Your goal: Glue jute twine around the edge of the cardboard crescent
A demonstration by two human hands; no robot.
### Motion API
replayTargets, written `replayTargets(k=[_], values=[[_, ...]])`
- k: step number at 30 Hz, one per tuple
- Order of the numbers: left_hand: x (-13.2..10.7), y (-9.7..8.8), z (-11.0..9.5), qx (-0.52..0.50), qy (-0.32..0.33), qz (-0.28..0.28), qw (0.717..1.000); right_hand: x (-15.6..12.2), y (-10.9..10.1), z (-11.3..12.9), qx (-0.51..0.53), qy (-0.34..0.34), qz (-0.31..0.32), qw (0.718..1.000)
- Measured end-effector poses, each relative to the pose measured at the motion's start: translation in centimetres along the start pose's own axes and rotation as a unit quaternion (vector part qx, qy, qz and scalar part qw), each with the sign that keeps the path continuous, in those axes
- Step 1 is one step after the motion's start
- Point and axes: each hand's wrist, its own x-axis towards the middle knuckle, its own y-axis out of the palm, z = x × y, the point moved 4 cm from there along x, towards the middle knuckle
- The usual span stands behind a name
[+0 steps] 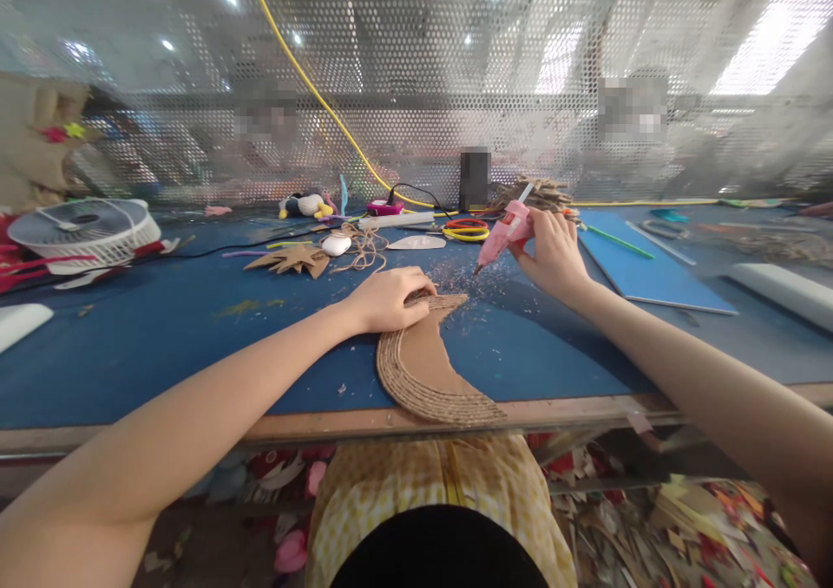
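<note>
A brown cardboard crescent (426, 354) lies at the table's front edge, its lower tip reaching over the wooden edging. Rows of twine (396, 375) are laid along its outer curve. My left hand (394, 300) is closed at the crescent's upper part, fingers curled and pressed onto the twine there; the fingertips are partly hidden. Held in my right hand (556, 254) is a pink hot glue gun (504, 234), its nozzle pointing down and left above the table, apart from the crescent. A glue stick (525, 192) pokes out of its back end.
Behind the hands lie a leaf-shaped cardboard piece (292, 260), loose twine (364, 250), a white roundish object (337, 245) and coloured rings (465, 229). A white fan (84, 232) lies at left, a blue board (651, 263) at right. A perforated metal screen (390, 68) stands behind.
</note>
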Motion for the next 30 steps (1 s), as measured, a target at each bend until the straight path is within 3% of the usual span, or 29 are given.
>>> replayTargets(k=[5,8,10,15,21,25,30], values=[[0.1,-0.3,0.5,-0.046,0.001,-0.091,0.995,-1.0,2.6,-2.4,0.047,0.13,0.095,0.986],[0.1,-0.5,0.4,-0.084,-0.005,-0.123,0.989,-1.6,3.6,-3.0,0.055,0.157,0.154,0.974],[0.0,-0.5,0.2,-0.111,-0.022,-0.138,0.984,-1.6,3.5,-2.7,0.04,0.137,0.152,0.978],[-0.1,-0.7,-0.5,-0.106,-0.024,-0.161,0.981,-0.4,0.9,0.5,0.081,0.013,0.052,0.995],[-0.1,-0.7,-0.7,-0.122,-0.033,-0.173,0.977,-0.5,-1.2,5.9,0.208,-0.152,0.096,0.961],[0.0,-0.4,-0.6,-0.151,-0.049,-0.173,0.972,-1.2,-1.2,7.7,0.21,-0.182,0.099,0.955],[0.0,-0.2,-0.7,-0.177,-0.062,-0.166,0.968,-1.3,-1.5,8.6,0.21,-0.194,0.061,0.956]])
